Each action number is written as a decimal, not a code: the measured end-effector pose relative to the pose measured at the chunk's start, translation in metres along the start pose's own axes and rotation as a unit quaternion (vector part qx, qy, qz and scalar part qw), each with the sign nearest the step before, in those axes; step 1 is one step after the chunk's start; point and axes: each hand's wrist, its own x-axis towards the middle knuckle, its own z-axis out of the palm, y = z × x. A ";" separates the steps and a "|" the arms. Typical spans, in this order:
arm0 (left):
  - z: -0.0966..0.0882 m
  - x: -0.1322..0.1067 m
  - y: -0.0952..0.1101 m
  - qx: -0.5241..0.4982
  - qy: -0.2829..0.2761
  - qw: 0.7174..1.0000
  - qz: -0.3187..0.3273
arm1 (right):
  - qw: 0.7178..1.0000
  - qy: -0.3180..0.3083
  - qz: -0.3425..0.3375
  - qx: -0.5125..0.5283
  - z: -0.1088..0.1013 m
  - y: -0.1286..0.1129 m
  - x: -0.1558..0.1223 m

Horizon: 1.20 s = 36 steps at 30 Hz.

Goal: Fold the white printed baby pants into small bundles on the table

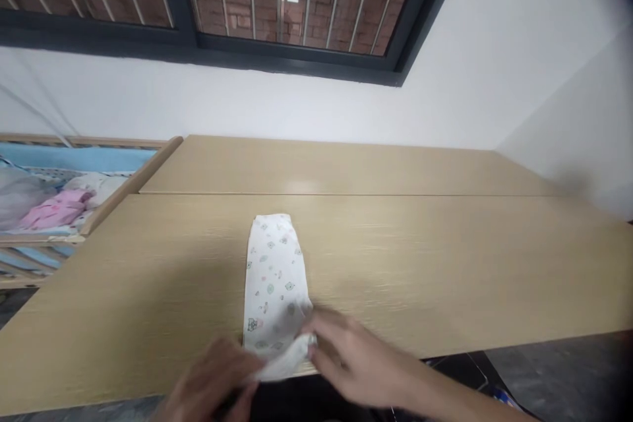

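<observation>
A white cloth garment (273, 270) with small printed figures lies lengthwise on the wooden table (420, 257), its narrow end pointing away from me. It looks folded long and slim; the exact kind of garment does not show. At its near end, by the table's front edge, my left hand (212, 376) pinches the lower left corner. My right hand (346, 356) grips the right side of the same end between thumb and fingers. Between both hands the near edge is lifted and turned over. Both hands are somewhat blurred by motion.
On the left stands a wooden crib (131, 194) with a light-blue liner, holding a pink cloth (59, 208) and a whitish bag (20, 194). A seam crosses the tabletop toward the white wall (297, 109). Above is a dark-framed barred window (297, 66).
</observation>
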 end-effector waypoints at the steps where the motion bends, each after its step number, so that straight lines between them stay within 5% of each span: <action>1: -0.003 0.015 -0.006 -0.016 0.017 0.998 -0.066 | 1.000 0.015 0.017 0.017 -0.012 0.001 0.012; 4: -0.011 0.075 -0.040 -0.017 0.058 0.973 -0.223 | 0.994 0.084 0.050 0.040 -0.043 0.019 0.064; 7: -0.014 0.138 -0.082 -0.003 0.021 0.970 -0.240 | 0.985 0.144 0.094 0.011 -0.061 0.053 0.120; 10: -0.005 0.164 -0.103 0.103 -0.027 0.964 -0.243 | 0.976 0.158 0.147 -0.018 -0.067 0.083 0.158; 12: 0.010 0.154 -0.094 0.194 0.004 0.955 -0.224 | 0.971 0.201 0.115 -0.061 -0.068 0.090 0.166; 15: 0.041 0.110 -0.055 0.239 0.050 0.960 -0.136 | 0.973 0.194 -0.030 -0.122 -0.061 0.076 0.157; 18: 0.074 0.065 -0.014 0.262 0.036 0.959 -0.105 | 0.971 0.043 -0.181 -0.151 -0.039 0.047 0.138; 21: 0.094 0.041 0.000 0.285 0.022 0.954 -0.096 | 0.943 -0.077 -0.280 -0.162 -0.009 0.035 0.128; 25: 0.095 0.036 -0.013 0.282 0.015 0.957 -0.060 | 0.938 -0.100 -0.279 -0.181 -0.001 0.068 0.147; 31: 0.077 0.044 -0.030 0.257 0.002 0.966 -0.016 | 0.959 -0.046 -0.155 -0.232 -0.055 0.140 0.207; 36: 0.045 0.049 -0.073 0.136 -0.080 0.987 -0.038 | 0.953 0.055 -0.147 -0.259 -0.059 0.140 0.193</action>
